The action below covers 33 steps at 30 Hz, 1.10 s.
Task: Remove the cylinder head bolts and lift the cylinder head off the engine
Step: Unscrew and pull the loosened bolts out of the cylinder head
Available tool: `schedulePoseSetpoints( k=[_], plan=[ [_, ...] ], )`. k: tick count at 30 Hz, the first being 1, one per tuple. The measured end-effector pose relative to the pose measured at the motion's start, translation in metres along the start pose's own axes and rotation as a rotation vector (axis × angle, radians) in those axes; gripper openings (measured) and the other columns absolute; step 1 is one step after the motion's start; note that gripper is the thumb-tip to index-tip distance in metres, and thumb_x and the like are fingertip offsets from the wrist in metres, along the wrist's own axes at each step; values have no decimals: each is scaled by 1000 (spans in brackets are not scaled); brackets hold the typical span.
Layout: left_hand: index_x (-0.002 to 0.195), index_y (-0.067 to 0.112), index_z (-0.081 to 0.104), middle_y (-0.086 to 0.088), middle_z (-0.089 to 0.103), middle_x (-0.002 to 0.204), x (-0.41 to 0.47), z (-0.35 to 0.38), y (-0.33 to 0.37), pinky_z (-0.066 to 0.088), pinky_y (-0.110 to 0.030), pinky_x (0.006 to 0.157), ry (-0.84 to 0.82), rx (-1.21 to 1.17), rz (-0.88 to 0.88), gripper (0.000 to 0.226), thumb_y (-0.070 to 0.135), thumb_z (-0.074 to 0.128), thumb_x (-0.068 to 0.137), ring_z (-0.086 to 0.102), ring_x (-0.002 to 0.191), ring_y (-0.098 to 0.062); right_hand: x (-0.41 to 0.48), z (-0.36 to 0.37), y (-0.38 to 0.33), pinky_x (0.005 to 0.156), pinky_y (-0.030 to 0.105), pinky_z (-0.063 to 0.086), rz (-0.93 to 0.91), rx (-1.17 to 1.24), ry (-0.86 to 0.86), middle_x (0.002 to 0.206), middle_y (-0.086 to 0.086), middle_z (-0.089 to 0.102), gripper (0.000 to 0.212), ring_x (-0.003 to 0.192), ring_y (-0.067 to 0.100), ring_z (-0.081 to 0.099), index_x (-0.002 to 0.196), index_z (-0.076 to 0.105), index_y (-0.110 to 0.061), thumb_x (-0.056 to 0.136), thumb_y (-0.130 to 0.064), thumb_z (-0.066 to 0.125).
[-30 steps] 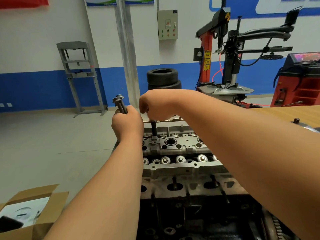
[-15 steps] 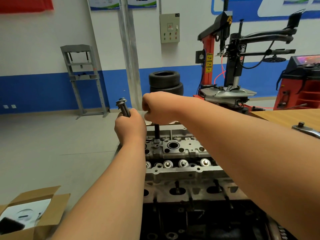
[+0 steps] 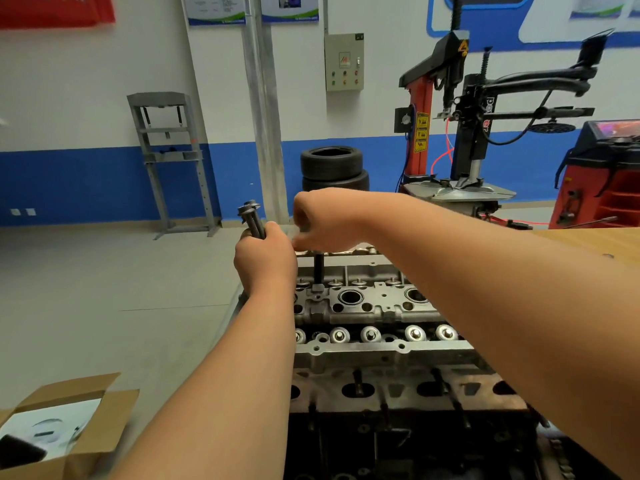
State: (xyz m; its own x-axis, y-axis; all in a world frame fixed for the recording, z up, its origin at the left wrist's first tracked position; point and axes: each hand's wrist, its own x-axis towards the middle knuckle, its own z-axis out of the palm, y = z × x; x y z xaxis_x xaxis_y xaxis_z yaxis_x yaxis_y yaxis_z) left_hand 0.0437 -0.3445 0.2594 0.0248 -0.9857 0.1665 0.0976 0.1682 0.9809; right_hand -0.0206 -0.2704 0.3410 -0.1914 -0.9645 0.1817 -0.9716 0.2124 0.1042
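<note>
**Left hand** (image 3: 265, 261): at 10 o'clock of the cylinder head (image 3: 367, 308). Fingers clamped in a fist round loose bolts (image 3: 252, 218), heads up, shanks hidden in the palm. Held clear of the casting, probably to keep extracted bolts gathered and out of the open wells.

**Right hand** (image 3: 322, 225): at 11 o'clock of the same casting, knuckles up. Fingers curled down together over the top of the raised bolt (image 3: 318, 268). Fingertip contact hidden beneath the hand, judged a pinch.

**Raised bolt:** upright, lower end in a hole near the far left corner. Likely drawn straight up so the shank clears its bore without binding.

**Cylinder head:** centre of view, seated on the engine block (image 3: 381, 393), not yet lifted. Valve tops and plug wells exposed. Remaining bolt holes too small to judge as empty or filled.

**Cardboard box** (image 3: 100, 424): 8 o'clock, on the floor, flaps open.

**Stacked tyres** (image 3: 332, 168): 12 o'clock, by the wall.

**Wooden bench** (image 3: 588, 244): 3 o'clock, beside the engine.
</note>
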Motion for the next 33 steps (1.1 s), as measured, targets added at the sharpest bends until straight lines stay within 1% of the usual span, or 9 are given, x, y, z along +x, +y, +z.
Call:
schedulePoseSetpoints(
  k=[4, 8, 11, 16, 18, 25, 28, 30, 33],
  plan=[
    [70, 22, 48, 2, 51, 66, -1, 1, 0, 33, -27, 49, -13, 10, 2, 23, 29, 50, 92, 49, 58, -13, 8, 4, -3, 59, 29, 41, 129, -112, 66, 67, 0, 50, 36, 59, 14, 47, 72, 49, -14, 96, -41, 47],
    [69, 21, 48, 2, 50, 64, -2, 0, 0, 32, -26, 49, -22, 14, 15, 25, 29, 49, 92, 48, 56, -13, 3, -3, -2, 71, 29, 49, -63, -53, -28, 92, 1, 61, 11, 82, 19, 58, 100, 60, -15, 92, -18, 53],
    [70, 22, 49, 2, 52, 66, -3, 0, 1, 32, -26, 49, -25, 15, 13, 24, 29, 49, 93, 49, 57, -13, 0, -8, 5, 77, 28, 50, -87, 26, -93, 101, 0, 63, 15, 91, 18, 59, 97, 61, -19, 89, -7, 54],
    [70, 22, 48, 2, 52, 67, -1, 0, 2, 33, -27, 50, -17, 24, 2, 24, 30, 50, 93, 50, 59, -13, 10, 0, -1, 50, 26, 35, 90, -103, -32, 67, 2, 54, 43, 61, 16, 50, 69, 53, -13, 95, -46, 45],
    [70, 22, 47, 2, 51, 67, -1, 0, 1, 33, -27, 50, -21, 26, -1, 24, 30, 49, 93, 49, 58, -14, 12, 2, -3, 48, 26, 31, 129, -122, 23, 64, 0, 47, 42, 56, 14, 45, 64, 42, -15, 97, -42, 44],
    [67, 22, 46, 3, 50, 63, -3, 0, 1, 31, -26, 49, -24, 30, 18, 27, 29, 49, 92, 47, 55, -13, -2, -11, 2, 70, 23, 48, -91, 62, -90, 100, -5, 64, 23, 90, 15, 58, 97, 65, -22, 90, -7, 50],
    [68, 22, 46, 3, 51, 65, -2, 1, 1, 31, -26, 49, -22, 45, 12, 26, 30, 49, 92, 48, 57, -13, -1, -7, 3, 71, 29, 49, -28, 68, -76, 98, 1, 66, 18, 88, 19, 60, 101, 65, -13, 92, -23, 53],
    [68, 21, 46, 2, 51, 65, -1, 1, 1, 30, -26, 48, -14, 53, 6, 26, 30, 49, 92, 48, 57, -13, 3, -2, 1, 56, 30, 45, 73, -55, -11, 78, 2, 60, 38, 72, 19, 58, 82, 60, -12, 93, -46, 49],
    [68, 21, 46, 2, 50, 65, -2, 1, 1, 30, -26, 48, -16, 55, 7, 26, 30, 49, 93, 47, 56, -13, 10, 4, -1, 48, 26, 34, 106, -81, 56, 65, 0, 49, 39, 62, 18, 50, 69, 50, -13, 95, -42, 49]
  ],
)
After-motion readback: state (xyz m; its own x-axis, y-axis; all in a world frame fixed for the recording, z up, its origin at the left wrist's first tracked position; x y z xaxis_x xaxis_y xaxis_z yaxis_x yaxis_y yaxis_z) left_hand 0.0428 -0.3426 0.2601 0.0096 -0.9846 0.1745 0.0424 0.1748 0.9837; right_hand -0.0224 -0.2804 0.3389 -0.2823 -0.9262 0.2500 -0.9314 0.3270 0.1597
